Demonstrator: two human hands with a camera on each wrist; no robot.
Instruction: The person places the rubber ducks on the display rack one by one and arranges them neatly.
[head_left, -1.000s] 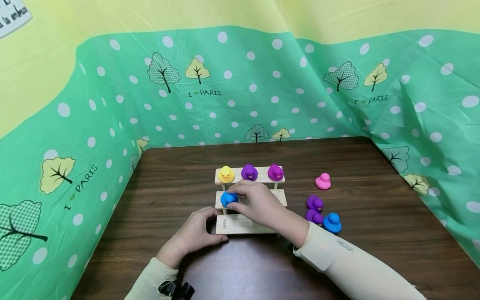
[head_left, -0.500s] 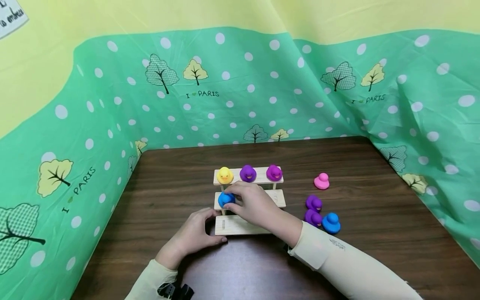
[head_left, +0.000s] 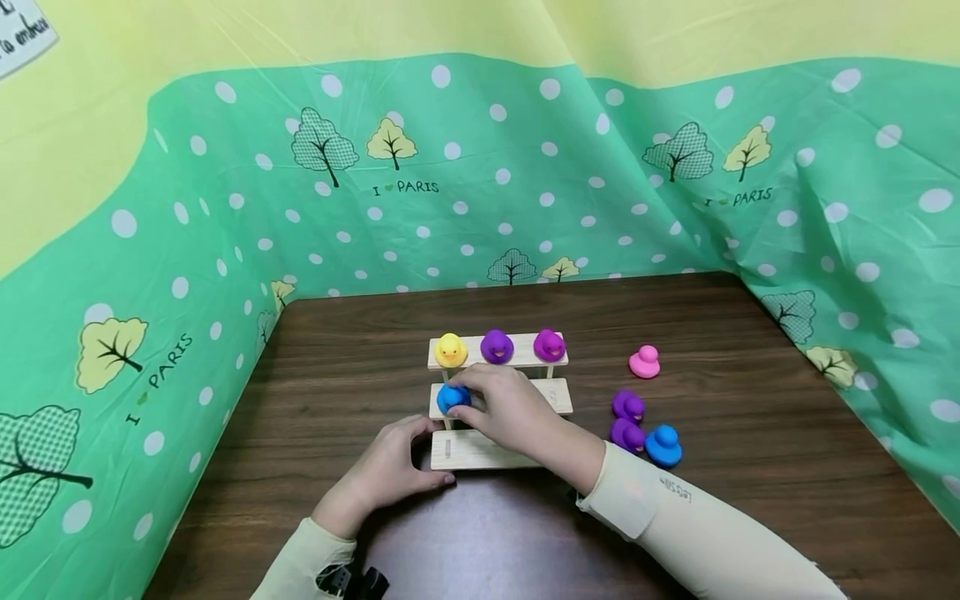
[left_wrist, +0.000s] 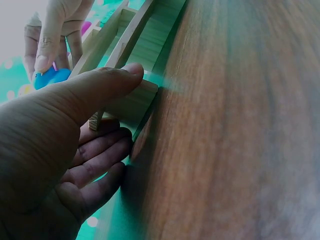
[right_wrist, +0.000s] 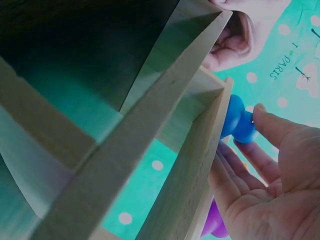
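A blue rubber duck (head_left: 452, 400) stands at the left end of the middle step of a three-step wooden stand (head_left: 480, 451). My right hand (head_left: 510, 408) pinches it between thumb and fingers; in the right wrist view the thumb is on the head of the blue duck (right_wrist: 240, 120). My left hand (head_left: 392, 467) grips the stand's left end, thumb at the front of the bottom step and fingers round the side, as the left wrist view shows. On the top step sit a yellow duck (head_left: 451, 350), a purple duck (head_left: 497, 347) and a magenta duck (head_left: 550, 346).
Right of the stand, on the dark wooden table (head_left: 337, 350), are a pink duck (head_left: 644, 362), two purple ducks (head_left: 627, 406) close together and another blue duck (head_left: 663, 446). A green dotted cloth (head_left: 420, 225) rises behind the table and along its sides.
The blue duck and my right hand have shifted slightly left along the middle step, then stayed there. My left hand keeps its hold on the stand.
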